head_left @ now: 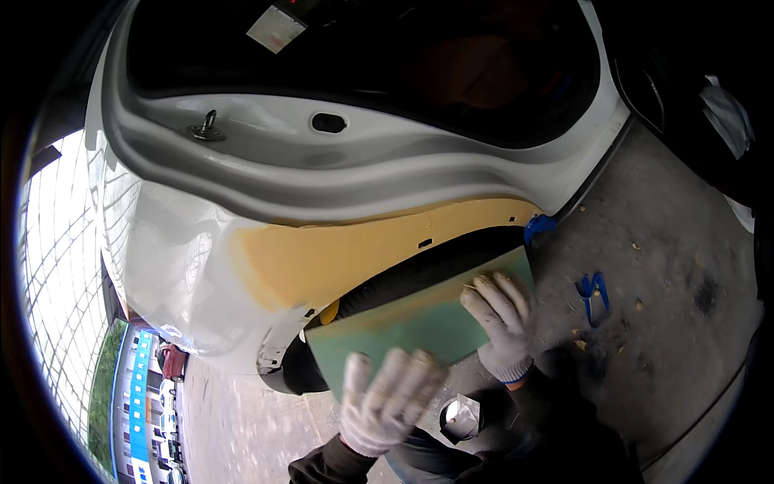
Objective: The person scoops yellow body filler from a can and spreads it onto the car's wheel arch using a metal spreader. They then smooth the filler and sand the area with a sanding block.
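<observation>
A flat green sheet, smeared yellowish-brown along its far edge, lies tilted in front of the car's wheel arch. My left hand, in a whitish knit glove, is over its near left part with the fingers spread, slightly blurred by motion. The gloved fingers of my right hand stretch over the sheet's right end; whether the thumb goes under it is hidden. Beyond the sheet, the white car body carries a sanded-looking patch of yellow filler along the arch. What supports the sheet from below cannot be seen.
A door striker sticks out of the door frame. Blue material hangs at the arch's right end, and a blue strip lies on the concrete floor. Below the sheet is a container with a whitish inside.
</observation>
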{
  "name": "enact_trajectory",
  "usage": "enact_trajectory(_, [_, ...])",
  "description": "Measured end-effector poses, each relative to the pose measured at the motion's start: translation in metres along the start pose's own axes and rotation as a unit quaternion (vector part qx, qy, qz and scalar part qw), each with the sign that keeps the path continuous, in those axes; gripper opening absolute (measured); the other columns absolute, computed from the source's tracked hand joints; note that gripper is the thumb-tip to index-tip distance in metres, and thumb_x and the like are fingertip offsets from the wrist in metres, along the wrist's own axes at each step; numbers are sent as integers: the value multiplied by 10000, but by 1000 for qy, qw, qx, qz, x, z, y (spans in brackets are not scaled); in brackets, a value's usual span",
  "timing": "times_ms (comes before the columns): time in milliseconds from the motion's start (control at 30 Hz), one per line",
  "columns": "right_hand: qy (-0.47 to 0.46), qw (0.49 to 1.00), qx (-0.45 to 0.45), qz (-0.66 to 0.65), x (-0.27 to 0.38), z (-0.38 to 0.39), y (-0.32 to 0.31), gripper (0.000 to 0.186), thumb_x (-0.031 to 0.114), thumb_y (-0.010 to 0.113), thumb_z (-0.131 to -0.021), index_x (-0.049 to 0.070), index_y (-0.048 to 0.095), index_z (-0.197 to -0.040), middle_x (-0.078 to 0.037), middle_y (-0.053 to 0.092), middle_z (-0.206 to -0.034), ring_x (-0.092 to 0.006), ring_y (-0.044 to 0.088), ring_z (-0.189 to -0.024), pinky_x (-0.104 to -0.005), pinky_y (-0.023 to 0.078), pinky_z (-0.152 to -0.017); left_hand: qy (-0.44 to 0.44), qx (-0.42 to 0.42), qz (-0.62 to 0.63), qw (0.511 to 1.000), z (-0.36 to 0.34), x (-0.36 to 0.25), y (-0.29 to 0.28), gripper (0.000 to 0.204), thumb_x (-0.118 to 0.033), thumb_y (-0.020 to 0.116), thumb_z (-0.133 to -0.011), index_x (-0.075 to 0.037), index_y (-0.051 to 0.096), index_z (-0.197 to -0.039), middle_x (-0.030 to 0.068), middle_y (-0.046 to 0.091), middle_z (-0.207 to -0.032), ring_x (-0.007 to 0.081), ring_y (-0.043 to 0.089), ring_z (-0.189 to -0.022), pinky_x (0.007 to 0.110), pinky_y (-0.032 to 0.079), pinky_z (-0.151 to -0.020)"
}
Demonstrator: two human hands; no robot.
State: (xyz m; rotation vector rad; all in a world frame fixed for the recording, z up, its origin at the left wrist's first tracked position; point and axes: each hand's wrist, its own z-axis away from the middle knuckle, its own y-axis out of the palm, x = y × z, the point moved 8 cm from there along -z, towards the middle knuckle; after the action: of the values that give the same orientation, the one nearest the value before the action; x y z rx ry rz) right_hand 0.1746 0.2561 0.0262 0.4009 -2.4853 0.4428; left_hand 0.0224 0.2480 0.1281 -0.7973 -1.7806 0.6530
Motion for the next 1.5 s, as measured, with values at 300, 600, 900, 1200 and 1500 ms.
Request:
enact_trajectory(300, [437,867,-134,-199,-90,127,-15,261,95,624,-957,-31,629,-1185,-125,629,-1215,-216,605,-1065,-324,495,-908,33,58,415,907,69,-120,28,415,-201,580,-912,-76,600,-1307,99,611,-1337,210,598,-1216,349,492,-1028])
enact_trajectory(600, [712,419,-108,-553,-85,240,53,373,387,650,-960,65,630,-1146,-47,668,-1030,-163,651,-843,-279,544,-701,-397,175,665,608,127,-145,161,580,-301,677,-949,84,501,-1347,212,632,-1266,223,606,-1187,319,462,-1005])
enact_trajectory(900, [738,296,39,-605,-62,312,83,330,368,626,-980,83,610,-1144,-40,671,-1014,-145,659,-861,-312,582,-743,-592,109,553,577,133,-123,208,348,-251,574,-990,-11,630,-1236,168,736,-923,193,724,-834,329,546,-734])
enact_trajectory(1200, [763,306,122,-557,-139,338,10,173,231,639,-974,88,613,-1067,-32,619,-899,-175,621,-801,-307,541,-730,-529,124,499,675,93,-79,336,262,-242,623,-938,8,673,-997,150,711,-777,236,714,-718,336,535,-656])
enact_trajectory(1500, [751,341,107,-555,-178,294,-21,146,207,610,-988,81,582,-1055,26,407,-772,-107,421,-698,-235,367,-622,-542,177,507,646,66,-91,407,281,-295,640,-909,-62,709,-1050,199,710,-925,375,679,-912,415,527,-793])
